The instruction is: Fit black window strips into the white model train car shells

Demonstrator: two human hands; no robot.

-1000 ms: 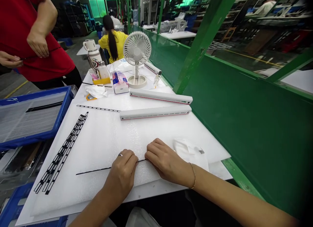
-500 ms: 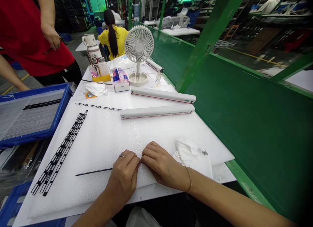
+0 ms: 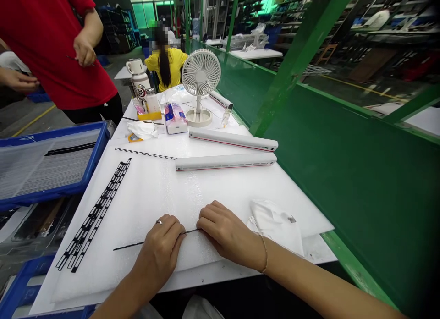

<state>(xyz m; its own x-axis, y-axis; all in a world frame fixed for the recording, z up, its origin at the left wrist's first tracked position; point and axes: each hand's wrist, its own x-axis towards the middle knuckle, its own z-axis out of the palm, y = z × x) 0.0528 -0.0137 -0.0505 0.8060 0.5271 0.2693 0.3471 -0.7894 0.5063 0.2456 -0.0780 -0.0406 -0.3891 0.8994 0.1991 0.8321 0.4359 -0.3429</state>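
A thin black strip point(image 3: 129, 246) runs across the white foam sheet point(image 3: 151, 195) near the front edge. My left hand point(image 3: 163, 243) pinches it around its middle, fingers closed. To the right, my right hand point(image 3: 220, 229) is closed on the same strip, and a short length of it shows between the two hands. The strip's right part is hidden under my right hand. A crumpled white cloth point(image 3: 273, 220) lies just beyond my right wrist. Off to the left is a bundle of black ladder-patterned strips point(image 3: 99, 213).
Two long white housings point(image 3: 227, 162) lie beyond my hands, with another ladder-patterned strip point(image 3: 144, 153) beside them. Farther back stand a white fan point(image 3: 201, 76), a tissue pack point(image 3: 175, 119) and a bottle point(image 3: 140, 80). A blue tray point(image 3: 92, 161) sits left, near a person in red point(image 3: 58, 48).
My left hand has slid left along the strip, opening a gap between my hands. My right hand stays nearly in place. The view has tilted slightly, and the person in red has shifted.
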